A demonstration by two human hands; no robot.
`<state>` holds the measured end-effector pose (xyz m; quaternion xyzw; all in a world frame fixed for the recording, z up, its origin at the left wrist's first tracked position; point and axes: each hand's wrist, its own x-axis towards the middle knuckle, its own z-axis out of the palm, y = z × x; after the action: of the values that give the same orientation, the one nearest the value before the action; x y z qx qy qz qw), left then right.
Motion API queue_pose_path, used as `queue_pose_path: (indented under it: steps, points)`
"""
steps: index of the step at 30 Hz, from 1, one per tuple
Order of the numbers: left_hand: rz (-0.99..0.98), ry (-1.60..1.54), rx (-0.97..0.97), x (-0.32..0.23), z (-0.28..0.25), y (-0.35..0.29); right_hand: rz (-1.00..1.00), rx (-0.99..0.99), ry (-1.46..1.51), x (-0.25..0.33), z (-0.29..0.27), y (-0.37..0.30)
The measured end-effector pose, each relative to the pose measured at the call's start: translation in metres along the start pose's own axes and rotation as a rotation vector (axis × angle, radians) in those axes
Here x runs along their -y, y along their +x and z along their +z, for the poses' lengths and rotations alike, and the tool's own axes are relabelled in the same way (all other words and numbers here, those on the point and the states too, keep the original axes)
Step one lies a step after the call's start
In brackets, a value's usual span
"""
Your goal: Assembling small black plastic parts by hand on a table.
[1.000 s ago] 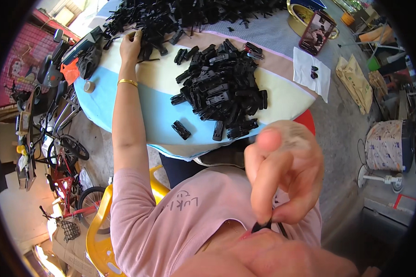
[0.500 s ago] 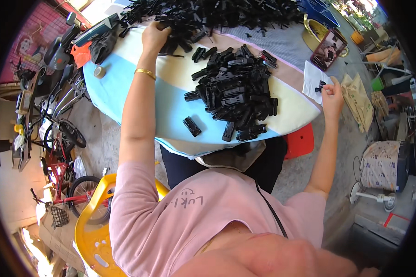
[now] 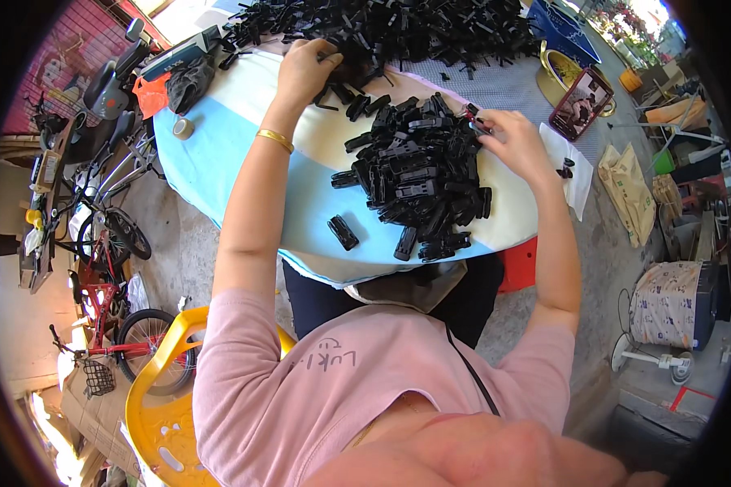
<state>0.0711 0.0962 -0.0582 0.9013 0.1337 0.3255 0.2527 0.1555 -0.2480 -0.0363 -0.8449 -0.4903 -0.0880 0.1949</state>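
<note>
we see left hand (image 3: 307,73) curled, black piece (image 3: 324,57) at fingertips, beside the big black pile (image 3: 398,34); right hand (image 3: 512,140) half-curled at small red-and-grey item (image 3: 472,116) by smaller heap of black plastic parts (image 3: 416,173) on striped cloth (image 3: 227,166). we can't tell either grip.

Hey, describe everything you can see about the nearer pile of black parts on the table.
The nearer pile of black parts is a loose, uneven mound of small, elongated pieces, glossy and plastic-looking. They overlap at many angles, a few spilling toward the near edge of the blue-and-cream table cover beneath them. The right hand is at the pile's far right edge; whether it touches the pile is unclear.
</note>
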Motion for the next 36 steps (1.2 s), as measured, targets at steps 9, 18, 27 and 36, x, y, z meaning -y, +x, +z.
queue_pose_path:
  steps: [9, 18, 27, 36]
  points:
    - [-0.021, -0.026, -0.128, -0.031, -0.009, 0.002, 0.331, 0.125, 0.353, -0.033, 0.008, 0.035]
    - [-0.281, -1.152, -0.006, -0.045, -0.008, -0.003, 0.304, 0.107, 1.772, -0.017, 0.003, 0.080]
    - [-0.488, -1.011, 0.202, -0.048, 0.011, -0.008, 0.634, -0.077, 1.413, -0.025, 0.035, 0.095]
    - [-0.321, -0.925, 0.308, -0.039, -0.006, -0.006, 0.547, 0.210, -0.099, -0.022, -0.008, 0.058]
